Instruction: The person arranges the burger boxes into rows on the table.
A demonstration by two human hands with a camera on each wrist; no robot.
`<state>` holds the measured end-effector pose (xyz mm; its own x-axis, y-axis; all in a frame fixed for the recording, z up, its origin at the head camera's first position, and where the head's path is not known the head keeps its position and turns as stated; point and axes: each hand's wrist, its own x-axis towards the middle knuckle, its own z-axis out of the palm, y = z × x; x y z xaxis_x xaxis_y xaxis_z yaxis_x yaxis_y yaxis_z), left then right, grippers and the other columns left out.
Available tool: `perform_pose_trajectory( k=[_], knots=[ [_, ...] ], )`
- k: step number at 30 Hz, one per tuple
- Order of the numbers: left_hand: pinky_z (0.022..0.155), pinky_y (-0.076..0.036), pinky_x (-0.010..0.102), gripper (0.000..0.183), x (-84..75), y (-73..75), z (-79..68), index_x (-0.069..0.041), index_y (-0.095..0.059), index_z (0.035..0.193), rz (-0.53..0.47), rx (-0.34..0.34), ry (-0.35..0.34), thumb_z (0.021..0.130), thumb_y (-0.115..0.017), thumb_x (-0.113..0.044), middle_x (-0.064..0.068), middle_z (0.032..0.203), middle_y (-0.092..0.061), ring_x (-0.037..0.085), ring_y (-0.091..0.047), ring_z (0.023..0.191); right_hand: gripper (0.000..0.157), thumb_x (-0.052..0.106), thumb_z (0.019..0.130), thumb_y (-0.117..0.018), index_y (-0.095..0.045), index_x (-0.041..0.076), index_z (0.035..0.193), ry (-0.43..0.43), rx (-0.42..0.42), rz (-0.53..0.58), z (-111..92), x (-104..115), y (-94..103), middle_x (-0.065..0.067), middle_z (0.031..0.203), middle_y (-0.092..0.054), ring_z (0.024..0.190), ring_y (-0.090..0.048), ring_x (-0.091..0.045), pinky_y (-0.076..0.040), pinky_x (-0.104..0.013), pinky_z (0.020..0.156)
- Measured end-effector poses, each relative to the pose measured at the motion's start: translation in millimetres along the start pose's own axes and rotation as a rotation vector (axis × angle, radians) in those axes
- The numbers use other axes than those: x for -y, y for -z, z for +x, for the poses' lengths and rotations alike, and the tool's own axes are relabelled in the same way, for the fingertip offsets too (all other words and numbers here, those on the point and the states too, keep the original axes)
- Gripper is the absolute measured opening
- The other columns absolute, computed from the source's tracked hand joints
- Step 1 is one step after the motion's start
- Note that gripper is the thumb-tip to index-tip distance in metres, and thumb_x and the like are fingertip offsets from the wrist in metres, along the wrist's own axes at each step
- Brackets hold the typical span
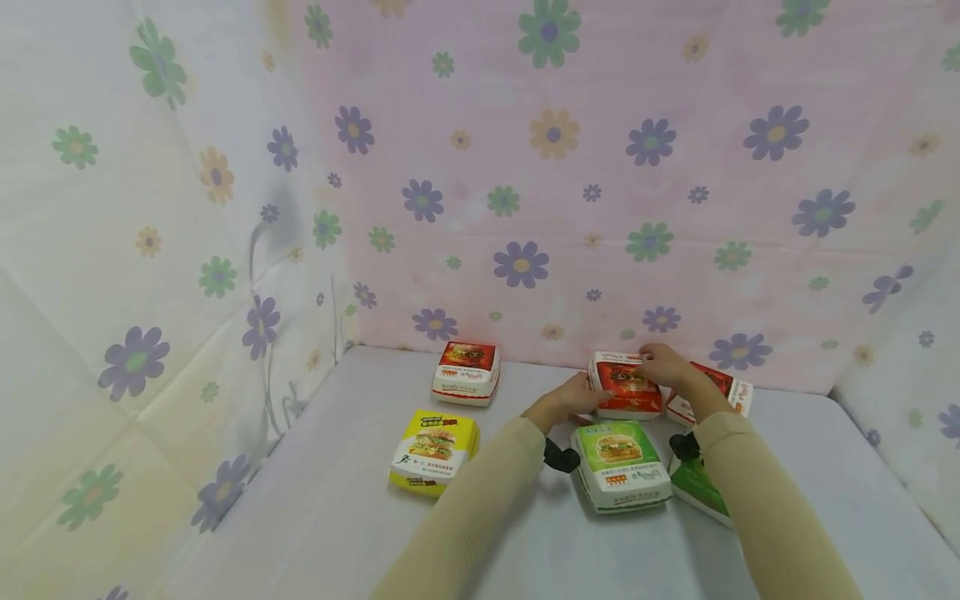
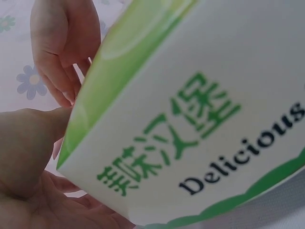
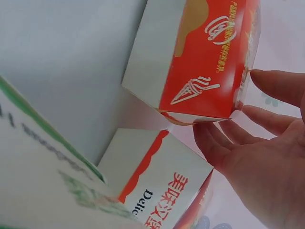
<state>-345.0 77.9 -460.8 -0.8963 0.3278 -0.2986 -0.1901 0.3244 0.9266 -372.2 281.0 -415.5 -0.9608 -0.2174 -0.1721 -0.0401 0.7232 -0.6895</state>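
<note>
A red-topped burger box (image 1: 628, 390) lies at the back right of the table, between both hands. My left hand (image 1: 567, 398) holds its left side, with the thumb over the near top edge. In the left wrist view a green burger box (image 2: 190, 143) hides much of what that hand touches. My right hand (image 1: 670, 367) grips the far right corner. In the right wrist view the thumb (image 3: 276, 86) lies along the top edge of the red box, and the other fingers meet its side. Just in front stands the green burger box with a burger picture.
Another red burger box (image 1: 742, 398) sits right of the held one, partly behind my right forearm. A second green box (image 1: 701, 487) lies under that forearm. To the left are a red box (image 1: 467, 372) and a yellow box (image 1: 433, 450). Flowered cloth (image 1: 465, 283) walls the table.
</note>
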Motion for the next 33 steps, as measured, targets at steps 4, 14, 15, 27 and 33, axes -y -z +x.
perform_pose_trajectory(
  k=[4, 14, 15, 27, 33],
  knots=[
    [0.098, -0.053, 0.057, 0.042, 1.5, -0.8, -0.7, -0.015, -0.049, 0.138, -0.002, -0.013, 0.005, 0.102, -0.065, -0.028, 0.010, 0.135, -0.059, 0.032, -0.057, 0.127, 0.066, 0.011, 0.098, -0.055, -0.025, -0.018, 0.150, -0.033, 0.008, 0.032, 0.1, 2.0, 1.3, -0.043, 0.153, -0.024, 0.141, -0.027, -0.057, -0.029, -0.067, 0.115],
    [0.094, -0.057, 0.050, 0.053, 1.6, 7.0, -2.5, -0.007, -0.045, 0.145, 0.001, -0.009, 0.039, 0.102, -0.066, -0.029, 0.013, 0.134, -0.059, 0.031, -0.061, 0.120, 0.058, 0.009, 0.098, -0.056, -0.036, -0.018, 0.145, -0.010, 0.025, 0.054, 2.3, -4.9, 2.9, -0.039, 0.148, -0.036, 0.135, -0.037, -0.053, -0.032, -0.067, 0.113],
    [0.093, -0.057, 0.049, 0.054, 1.1, 7.9, -3.6, -0.006, -0.044, 0.146, 0.009, -0.019, 0.045, 0.102, -0.065, -0.029, 0.014, 0.134, -0.059, 0.031, -0.061, 0.119, 0.057, 0.010, 0.098, -0.057, -0.037, -0.018, 0.144, -0.005, 0.025, 0.044, 2.6, -5.1, 3.2, -0.039, 0.147, -0.037, 0.134, -0.038, -0.053, -0.032, -0.067, 0.113],
    [0.076, -0.060, 0.038, 0.045, 7.4, 25.3, 8.8, -0.003, -0.053, 0.139, -0.009, -0.195, 0.054, 0.108, -0.054, -0.034, 0.008, 0.113, -0.059, 0.023, -0.060, 0.091, 0.046, 0.030, 0.101, -0.064, -0.059, -0.012, 0.119, -0.087, 0.109, -0.050, -11.1, 4.0, 3.6, -0.020, 0.113, -0.063, 0.099, -0.056, -0.031, -0.052, -0.046, 0.087],
    [0.069, -0.059, 0.033, 0.044, 14.6, 28.6, 21.8, -0.004, -0.054, 0.139, -0.033, -0.209, 0.067, 0.107, -0.055, -0.035, 0.005, 0.106, -0.058, 0.020, -0.059, 0.084, 0.040, 0.033, 0.102, -0.063, -0.064, -0.006, 0.110, -0.107, 0.151, -0.047, -13.0, 7.1, 0.7, -0.011, 0.100, -0.065, 0.087, -0.056, -0.023, -0.049, -0.035, 0.075]
  ],
)
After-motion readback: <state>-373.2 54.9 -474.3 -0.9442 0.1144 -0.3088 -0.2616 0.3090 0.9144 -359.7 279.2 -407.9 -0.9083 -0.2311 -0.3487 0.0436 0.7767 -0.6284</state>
